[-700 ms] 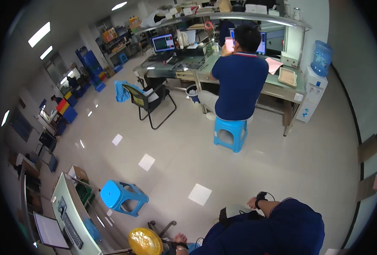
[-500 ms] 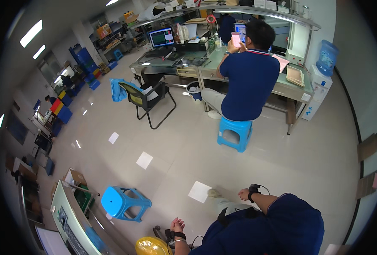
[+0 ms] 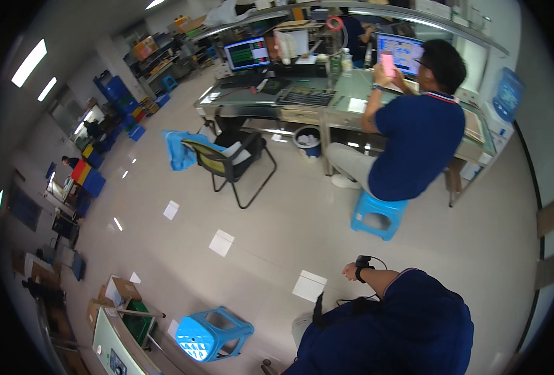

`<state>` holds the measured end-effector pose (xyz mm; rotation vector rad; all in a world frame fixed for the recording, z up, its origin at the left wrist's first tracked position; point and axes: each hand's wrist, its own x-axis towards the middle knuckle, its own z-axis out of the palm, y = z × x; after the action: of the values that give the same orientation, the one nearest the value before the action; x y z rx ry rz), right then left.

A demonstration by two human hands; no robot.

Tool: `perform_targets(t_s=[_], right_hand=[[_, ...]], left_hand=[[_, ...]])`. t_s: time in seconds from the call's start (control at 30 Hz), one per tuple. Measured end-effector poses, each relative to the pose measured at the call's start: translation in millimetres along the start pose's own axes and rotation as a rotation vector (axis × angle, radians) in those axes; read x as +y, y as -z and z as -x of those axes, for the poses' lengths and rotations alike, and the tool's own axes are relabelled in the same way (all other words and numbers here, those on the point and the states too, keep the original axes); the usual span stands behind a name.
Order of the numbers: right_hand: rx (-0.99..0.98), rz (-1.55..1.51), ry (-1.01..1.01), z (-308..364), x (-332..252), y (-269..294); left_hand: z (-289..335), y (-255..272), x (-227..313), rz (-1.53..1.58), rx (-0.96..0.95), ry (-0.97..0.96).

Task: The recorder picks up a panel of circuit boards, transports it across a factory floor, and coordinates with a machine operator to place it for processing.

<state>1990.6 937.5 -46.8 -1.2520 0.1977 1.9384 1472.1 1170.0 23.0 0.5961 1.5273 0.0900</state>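
My right hand hangs in the air over the floor, its fingers loosely curled and nothing visible in them. A black strap with a small device and a cable sits around that wrist. My left hand is out of view. Nearest the right hand on the floor is a white square. A blue plastic stool stands at the lower left, apart from me. Ahead, a seated person in a dark blue shirt holds up a pink phone with both hands.
The person sits on a blue stool at a long workbench with monitors. A black chair with a blue cloth and a waste bin stand before it. A table is at lower left, a water dispenser at right.
My view has shifted, with the bench and seated person now larger and further right. My left hand and the yellow rounded object near it have left the picture. My right hand stays empty.
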Motion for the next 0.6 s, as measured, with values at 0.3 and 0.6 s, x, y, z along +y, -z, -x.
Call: perform_targets(t_s=[0.3,0.6], right_hand=[[0.176,-0.140,-0.035,-62.2,-127.7,-77.4],[0.904,0.687,0.472,-105.2,-285.5,-195.8]], left_hand=[[-83.5,35.1,169.0,0.105,0.063,-0.013],[-150.3,-24.6,470.1,0.082,0.177,-0.397]])
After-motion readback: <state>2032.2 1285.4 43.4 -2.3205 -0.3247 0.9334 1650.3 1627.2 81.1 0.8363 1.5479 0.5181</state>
